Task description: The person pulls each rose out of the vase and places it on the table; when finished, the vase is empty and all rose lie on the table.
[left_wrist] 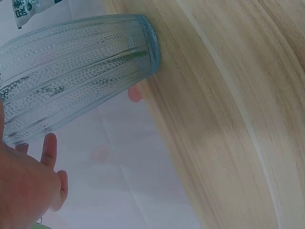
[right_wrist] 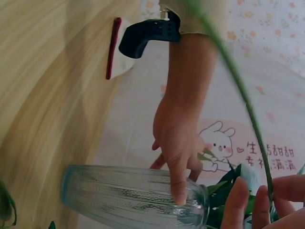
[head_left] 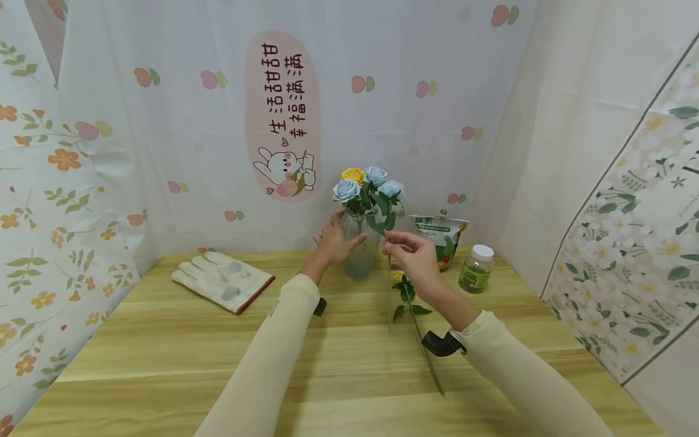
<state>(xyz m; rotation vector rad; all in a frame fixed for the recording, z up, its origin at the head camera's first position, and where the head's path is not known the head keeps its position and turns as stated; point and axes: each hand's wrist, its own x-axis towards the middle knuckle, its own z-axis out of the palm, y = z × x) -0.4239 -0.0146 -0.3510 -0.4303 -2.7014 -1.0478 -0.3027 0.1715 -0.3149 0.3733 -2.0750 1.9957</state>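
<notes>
A clear ribbed glass vase (head_left: 360, 249) stands upright on the table, with blue roses (head_left: 346, 190) and a yellow rose (head_left: 353, 175) above its mouth. My left hand (head_left: 334, 240) holds the vase near its neck, thumb across the front and fingers behind. Beside the vase, my right hand (head_left: 416, 258) pinches a green stem (right_wrist: 248, 102) between thumb and fingers. The stem hangs down outside the glass; its leaves (head_left: 384, 220) overlap the bouquet, and its bloom seems to be the rightmost blue rose (head_left: 391, 189). A yellow rose (head_left: 399, 275) lies on the table below my right hand.
A white work glove (head_left: 224, 279) with a red cuff lies on the left of the wooden table (head_left: 180, 364). Behind my right hand stand a printed pouch (head_left: 445, 233) and a white-lidded jar (head_left: 477, 270). Patterned curtains (head_left: 191, 152) hang behind the table.
</notes>
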